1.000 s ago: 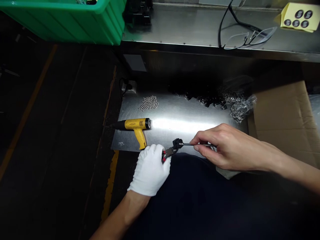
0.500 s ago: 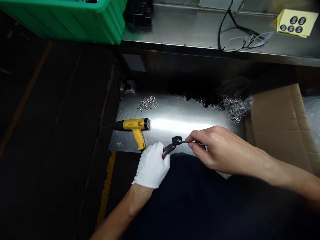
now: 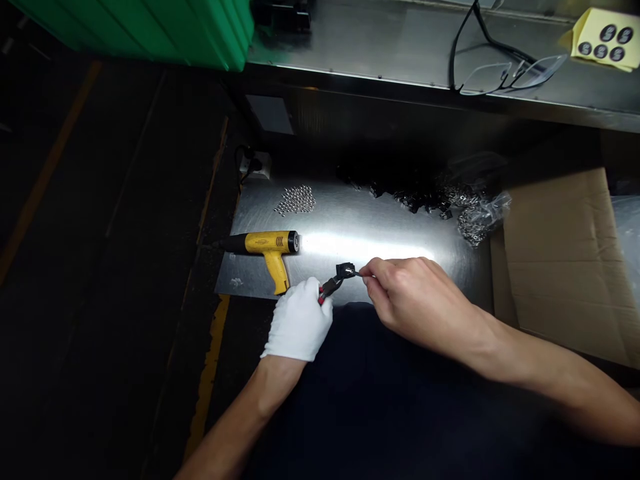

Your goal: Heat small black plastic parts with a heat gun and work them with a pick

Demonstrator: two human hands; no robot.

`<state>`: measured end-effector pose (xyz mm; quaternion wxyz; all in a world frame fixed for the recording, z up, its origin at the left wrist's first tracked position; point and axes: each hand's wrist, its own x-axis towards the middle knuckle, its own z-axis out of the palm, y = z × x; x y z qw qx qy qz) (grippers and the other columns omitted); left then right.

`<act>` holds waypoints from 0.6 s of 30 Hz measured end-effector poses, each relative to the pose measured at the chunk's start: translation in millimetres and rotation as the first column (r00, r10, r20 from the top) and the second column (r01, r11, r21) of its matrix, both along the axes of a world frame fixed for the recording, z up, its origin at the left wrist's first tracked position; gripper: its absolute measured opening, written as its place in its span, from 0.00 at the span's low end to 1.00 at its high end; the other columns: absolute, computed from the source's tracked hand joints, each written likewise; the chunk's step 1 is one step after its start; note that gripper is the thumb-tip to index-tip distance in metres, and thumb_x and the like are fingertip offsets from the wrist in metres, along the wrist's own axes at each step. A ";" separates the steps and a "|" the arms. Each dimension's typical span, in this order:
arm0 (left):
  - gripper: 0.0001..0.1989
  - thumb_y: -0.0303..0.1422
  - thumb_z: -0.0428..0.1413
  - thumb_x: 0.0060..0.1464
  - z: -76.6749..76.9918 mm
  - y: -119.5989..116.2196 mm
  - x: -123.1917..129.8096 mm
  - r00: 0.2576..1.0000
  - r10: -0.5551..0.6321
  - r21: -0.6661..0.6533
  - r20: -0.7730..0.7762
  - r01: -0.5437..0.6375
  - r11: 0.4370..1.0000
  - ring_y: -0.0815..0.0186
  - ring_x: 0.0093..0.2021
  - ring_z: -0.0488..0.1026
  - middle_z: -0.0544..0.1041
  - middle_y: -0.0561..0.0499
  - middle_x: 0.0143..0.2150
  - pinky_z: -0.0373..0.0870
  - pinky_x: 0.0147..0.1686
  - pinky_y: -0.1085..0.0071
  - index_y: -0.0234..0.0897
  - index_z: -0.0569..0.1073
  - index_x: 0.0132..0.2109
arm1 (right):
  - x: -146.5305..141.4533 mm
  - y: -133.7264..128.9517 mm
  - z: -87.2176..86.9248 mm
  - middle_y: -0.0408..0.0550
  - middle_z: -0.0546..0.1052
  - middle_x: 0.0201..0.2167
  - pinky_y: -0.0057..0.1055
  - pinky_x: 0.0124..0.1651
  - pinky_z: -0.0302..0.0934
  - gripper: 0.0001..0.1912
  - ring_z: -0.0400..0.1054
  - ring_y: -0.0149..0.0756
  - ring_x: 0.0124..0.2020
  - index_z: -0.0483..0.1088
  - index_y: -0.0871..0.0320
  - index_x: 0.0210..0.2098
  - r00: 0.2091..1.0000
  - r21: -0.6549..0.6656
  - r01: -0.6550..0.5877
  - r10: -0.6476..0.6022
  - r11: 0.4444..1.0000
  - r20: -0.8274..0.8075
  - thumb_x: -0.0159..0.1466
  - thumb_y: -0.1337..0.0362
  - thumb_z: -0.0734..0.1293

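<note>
My left hand (image 3: 300, 321), in a white glove, is closed around the red handles of a pair of pliers (image 3: 329, 288). At the tips of the pliers sits a small black part (image 3: 345, 270) with a shiny metal bit on it. My bare right hand (image 3: 410, 287) pinches a thin dark metal rod (image 3: 357, 273), whose end meets the black part. Whether the rod is a tool or a piece of the part I cannot tell. Just left of the gloved hand, a yellow heat gun (image 3: 270, 243) lies on its side on the metal bench (image 3: 340, 227).
Small shiny metal pieces (image 3: 297, 200) lie grouped at the back left. Black parts (image 3: 413, 199) and a plastic bag of metal rings (image 3: 475, 223) lie back right, beside a cardboard box (image 3: 565, 260). Above are a shelf edge, glasses (image 3: 500, 77), yellow sticker sheet (image 3: 607, 41) and green crate (image 3: 200, 33).
Both hands have shifted slightly left and up with the pliers, black part and rod. The black part has turned a little. The camera view has shifted somewhat.
</note>
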<state>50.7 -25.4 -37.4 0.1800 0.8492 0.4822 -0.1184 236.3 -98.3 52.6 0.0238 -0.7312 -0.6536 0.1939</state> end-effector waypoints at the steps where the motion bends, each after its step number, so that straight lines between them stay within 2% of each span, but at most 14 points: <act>1: 0.05 0.35 0.53 0.62 -0.3 1.0 1.2 1.000 0.005 -0.004 -0.010 -0.006 1.000 0.53 0.37 0.79 0.78 0.48 0.35 0.67 0.34 0.63 0.41 0.69 0.38 | -0.8 1.5 -1.8 0.47 0.81 0.26 0.38 0.27 0.51 0.14 0.73 0.41 0.23 0.73 0.58 0.36 1.000 0.008 -0.004 0.003 1.000 0.023 0.73 0.68 0.58; 6: 0.04 0.35 0.53 0.61 0.0 9.0 10.4 0.998 0.044 -0.033 -0.046 -0.045 0.998 0.49 0.42 0.80 0.79 0.46 0.36 0.70 0.37 0.62 0.41 0.71 0.40 | -2.9 8.9 -6.9 0.49 0.79 0.24 0.40 0.26 0.46 0.15 0.71 0.43 0.22 0.73 0.58 0.37 0.996 0.033 0.014 -0.017 0.999 0.089 0.74 0.65 0.57; 11: 0.07 0.36 0.52 0.62 -3.5 15.8 21.6 0.994 0.068 -0.059 -0.080 -0.073 0.996 0.49 0.44 0.80 0.81 0.44 0.39 0.73 0.43 0.60 0.40 0.73 0.42 | -1.0 14.5 -14.3 0.50 0.79 0.23 0.39 0.25 0.46 0.16 0.71 0.45 0.21 0.75 0.59 0.39 0.991 0.023 0.060 -0.063 0.998 0.115 0.75 0.65 0.56; 18: 0.12 0.37 0.50 0.64 -28.5 20.0 34.6 0.993 0.079 -0.063 -0.086 -0.085 0.994 0.49 0.43 0.80 0.81 0.42 0.40 0.75 0.43 0.59 0.38 0.75 0.46 | 1.0 25.1 -38.9 0.53 0.81 0.26 0.38 0.26 0.50 0.18 0.75 0.48 0.26 0.76 0.60 0.42 0.982 -0.027 0.132 -0.127 0.991 0.141 0.74 0.65 0.56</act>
